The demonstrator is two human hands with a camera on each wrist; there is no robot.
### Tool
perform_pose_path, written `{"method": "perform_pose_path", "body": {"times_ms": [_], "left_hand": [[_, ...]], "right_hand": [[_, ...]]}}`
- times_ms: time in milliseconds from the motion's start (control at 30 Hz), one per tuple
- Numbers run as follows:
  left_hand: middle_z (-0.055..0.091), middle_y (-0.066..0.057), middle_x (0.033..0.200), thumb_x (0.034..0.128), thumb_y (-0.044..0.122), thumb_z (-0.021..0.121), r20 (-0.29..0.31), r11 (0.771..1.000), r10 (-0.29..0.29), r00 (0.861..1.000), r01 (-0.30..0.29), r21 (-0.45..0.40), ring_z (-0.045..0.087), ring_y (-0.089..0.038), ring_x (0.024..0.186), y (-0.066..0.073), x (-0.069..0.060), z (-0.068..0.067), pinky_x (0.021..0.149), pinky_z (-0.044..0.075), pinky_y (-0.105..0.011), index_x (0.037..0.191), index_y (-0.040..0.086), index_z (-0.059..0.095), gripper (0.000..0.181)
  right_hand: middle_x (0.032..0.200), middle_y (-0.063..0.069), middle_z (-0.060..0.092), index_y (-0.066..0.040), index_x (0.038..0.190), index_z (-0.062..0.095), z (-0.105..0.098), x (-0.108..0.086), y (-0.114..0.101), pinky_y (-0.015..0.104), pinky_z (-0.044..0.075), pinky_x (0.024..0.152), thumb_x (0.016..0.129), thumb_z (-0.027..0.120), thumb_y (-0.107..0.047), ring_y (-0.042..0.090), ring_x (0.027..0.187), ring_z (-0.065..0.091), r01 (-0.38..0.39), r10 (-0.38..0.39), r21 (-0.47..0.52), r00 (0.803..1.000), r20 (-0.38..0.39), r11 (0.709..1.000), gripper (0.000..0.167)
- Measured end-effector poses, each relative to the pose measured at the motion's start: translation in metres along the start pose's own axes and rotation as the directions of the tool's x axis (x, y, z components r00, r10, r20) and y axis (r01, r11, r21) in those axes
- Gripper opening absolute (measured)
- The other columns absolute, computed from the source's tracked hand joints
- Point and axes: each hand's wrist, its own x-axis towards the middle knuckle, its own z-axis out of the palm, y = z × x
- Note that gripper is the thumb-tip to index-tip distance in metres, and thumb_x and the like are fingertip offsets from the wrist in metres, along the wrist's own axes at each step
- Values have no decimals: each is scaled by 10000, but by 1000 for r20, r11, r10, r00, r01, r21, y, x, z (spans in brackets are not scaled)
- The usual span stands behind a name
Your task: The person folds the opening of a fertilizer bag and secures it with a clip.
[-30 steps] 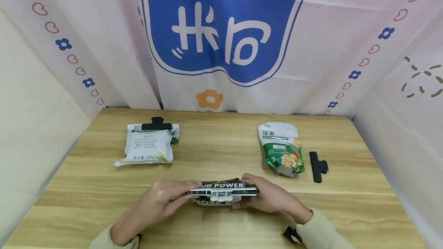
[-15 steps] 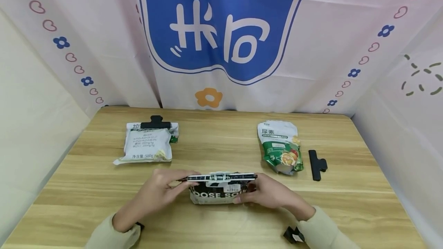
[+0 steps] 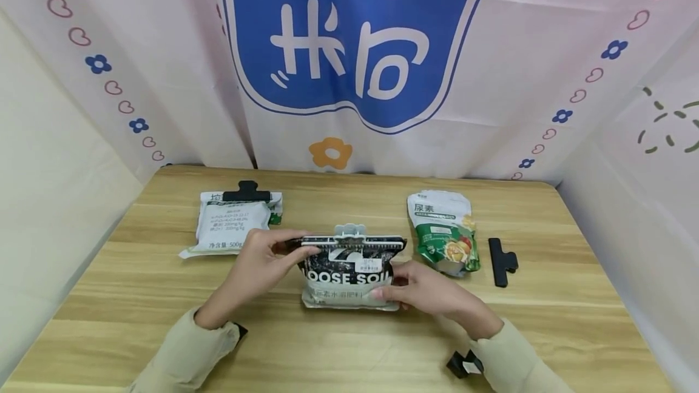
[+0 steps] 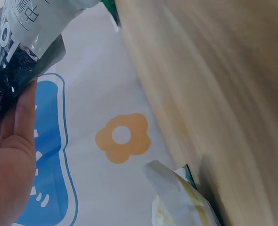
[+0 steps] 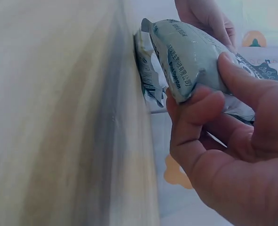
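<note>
From the head view, my left hand pinched the upper left corner of the black-and-white LOOSE SOIL bag, and my right hand gripped its lower right side. The bag was upright between my hands, its printed face towards me, with a pale clip on its top edge; I could not tell whether its base touched the wooden table. Around it, a white bag with a black clip on top lay at ten o'clock, a green-and-white pouch at two, and a loose clip at three. From the left wrist, the soil bag was at ten o'clock, my fingers behind it and my thumb partly cut off by the frame. From the right wrist, it was at one o'clock, my thumb pressed on its face, my fingers curled round its edge.
</note>
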Motion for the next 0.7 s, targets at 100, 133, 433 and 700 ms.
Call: {"method": "perform_pose_path", "body": {"times_ms": [100, 133, 433, 700], "left_hand": [[549, 78, 544, 906, 222, 840, 1, 997, -76, 997, 76, 17, 314, 13, 462, 0, 8, 1, 415, 308, -184, 1115, 136, 827, 227], [470, 92, 515, 905, 236, 841, 0, 995, -93, 996, 93, 23, 304, 8, 463, -1, 10, 1, 418, 297, -186, 1123, 133, 824, 242], [369, 90, 506, 908, 365, 835, 27, 955, -293, 956, 294, -50, 248, -49, 463, -11, 44, 5, 420, 248, -186, 1176, 188, 807, 323], [801, -86, 1162, 916, 377, 831, 32, 900, -436, 899, 436, -1, 750, -278, 1076, -29, 67, 10, 945, 635, -465, 1201, 188, 800, 343]], "right_hand": [[692, -17, 585, -124, 903, 722, -4, 0, -2, 217, 426, 563, 994, 710, -457, 146, 624, 491, -17, 17, 18, 1000, -13, 1000, 345], [696, -16, 576, -119, 896, 708, -5, 0, -3, 224, 428, 577, 998, 702, -461, 152, 632, 489, -24, 25, 30, 1000, -17, 999, 358], [670, -18, 485, -125, 762, 557, -14, 14, -1, 243, 375, 614, 1001, 645, -568, 149, 626, 396, -91, 97, 105, 993, -61, 990, 510], [680, -31, 458, -131, 748, 526, -17, 35, -2, 243, 346, 621, 1027, 630, -521, 141, 632, 375, -132, 152, 261, 987, -55, 956, 491]]}}
